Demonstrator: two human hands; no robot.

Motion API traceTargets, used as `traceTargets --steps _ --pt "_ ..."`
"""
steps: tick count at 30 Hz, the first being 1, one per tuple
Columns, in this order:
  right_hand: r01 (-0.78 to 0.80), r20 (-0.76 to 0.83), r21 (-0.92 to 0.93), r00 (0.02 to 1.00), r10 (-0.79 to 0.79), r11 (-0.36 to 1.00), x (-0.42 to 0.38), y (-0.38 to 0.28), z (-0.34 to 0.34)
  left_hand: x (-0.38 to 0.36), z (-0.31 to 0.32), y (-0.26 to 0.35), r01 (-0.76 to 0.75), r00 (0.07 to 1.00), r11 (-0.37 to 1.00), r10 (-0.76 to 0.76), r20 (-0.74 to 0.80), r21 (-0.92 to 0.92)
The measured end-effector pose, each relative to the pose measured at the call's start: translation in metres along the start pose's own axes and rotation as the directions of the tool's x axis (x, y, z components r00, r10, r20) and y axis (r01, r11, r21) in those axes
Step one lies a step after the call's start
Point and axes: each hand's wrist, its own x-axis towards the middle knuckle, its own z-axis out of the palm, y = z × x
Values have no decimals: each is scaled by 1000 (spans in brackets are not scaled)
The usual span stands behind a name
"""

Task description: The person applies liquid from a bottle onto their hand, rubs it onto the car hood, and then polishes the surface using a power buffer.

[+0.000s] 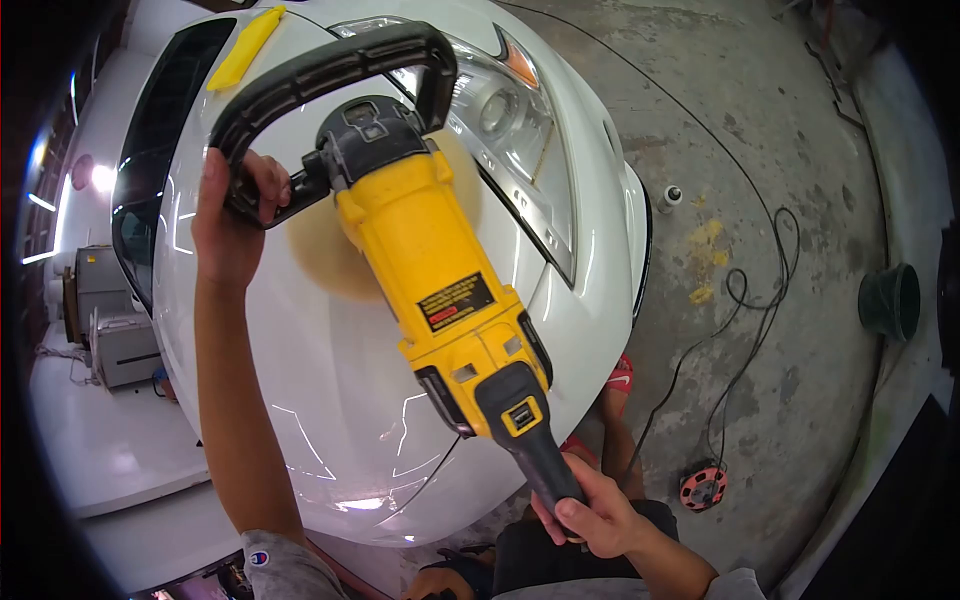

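A yellow and black polisher (430, 240) lies diagonally across the view over the white car's body (330, 370). My left hand (235, 210) is wrapped round its black loop handle at the upper left. Around the black rear grip, at the lower right, my right hand (595, 505) is closed. A round, pale tan pad (335, 255) shows partly from under the polisher head, over the white panel; its contact with the paint is hidden. The headlight (510, 120) is just right of the tool's head.
A yellow cloth (245, 48) rests on the car at the top left. On the concrete floor are a small bottle (671, 197), looping black cable (770, 300), an orange reel (703, 486) and a dark bucket (889, 302). Another person's leg and red shoe (620, 375) show beside the car.
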Motion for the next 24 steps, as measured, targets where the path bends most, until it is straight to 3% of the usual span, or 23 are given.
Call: traceTargets --steps 6,8,11,16,19,20,21,24 --pt "-28 -118 98 992 39 995 -50 58 1 -38 41 -8 59 997 996 -62 48 66" --pt "-15 -210 -112 978 -9 994 -60 73 5 -54 55 -11 69 997 996 -70 29 55" --pt "-54 -267 -181 964 4 982 -73 102 7 -80 67 -12 145 989 988 -145 -11 55" --pt "-56 -221 -369 975 -29 928 -76 119 7 -136 44 -13 157 985 988 -157 -66 -12" --pt "-31 -153 -450 987 -43 893 -62 116 7 -187 1 -25 79 970 984 -112 -216 -157" --pt "-10 -111 -462 993 -47 887 -56 114 7 -195 -19 -22 37 998 995 -42 -49 -90" --pt "-13 -112 -453 993 -42 891 -48 109 5 -198 -14 -13 31 987 998 -38 -157 -51" --pt "-21 -7 -504 1000 20 863 -23 84 -4 -189 -21 13 -27 989 989 48 -138 145"
